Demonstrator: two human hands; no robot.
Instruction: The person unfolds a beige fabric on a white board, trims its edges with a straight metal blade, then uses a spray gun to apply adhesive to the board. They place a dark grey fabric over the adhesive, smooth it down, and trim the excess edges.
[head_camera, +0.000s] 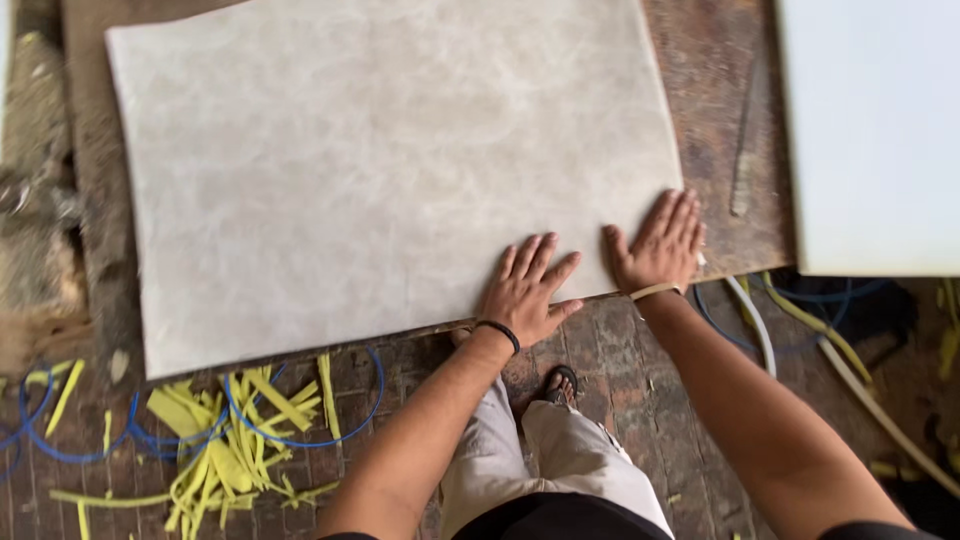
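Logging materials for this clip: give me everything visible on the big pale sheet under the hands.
The sheet is large, roughly rectangular, pale grey-beige with cloudy mottling, thin and flat, leather- or paper-like by its look. It lies slightly skewed on a worn brown board, its top edge out of frame. The left hand presses flat near its lower edge; the right hand rests flat at its lower right corner, fingers spread.

A large pale grey sheet (390, 160) lies flat on a worn brown tabletop (715, 120); the left hand (525, 290) presses palm-down on the sheet's near edge, fingers spread; the right hand (660, 243) lies flat just beside it at the sheet's near right corner; yellow strips (235, 445) and blue wire (300, 435) litter the brick floor (620, 390) below; a white board (870, 130) sits at right.
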